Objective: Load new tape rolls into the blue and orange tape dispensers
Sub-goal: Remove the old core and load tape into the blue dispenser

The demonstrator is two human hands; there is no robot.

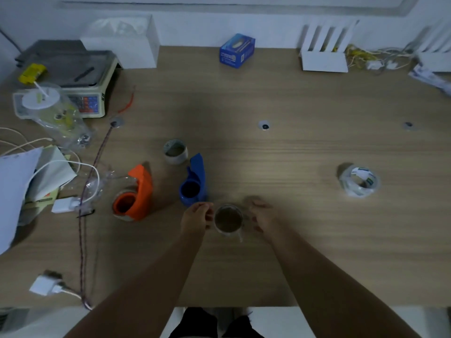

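Observation:
A clear tape roll (228,219) lies on the wooden table near the front, between my two hands. My left hand (197,217) grips its left rim with the fingers pinched. My right hand (264,219) touches its right side with fingers curled. The blue dispenser (194,184) lies just behind my left hand, its hub bare. The orange dispenser (135,193) lies further left with a clear roll around its hub. An empty-looking cardboard core (175,151) stands behind the blue dispenser. Another wrapped tape roll (360,181) lies at the right.
A weighing scale (73,81), a plastic cup in a bag (56,113), papers (22,181), chargers and cables (83,191) crowd the left side. A blue box (237,50) and white holders (325,50) stand along the back wall. The table's front edge (219,305) runs below my forearms.

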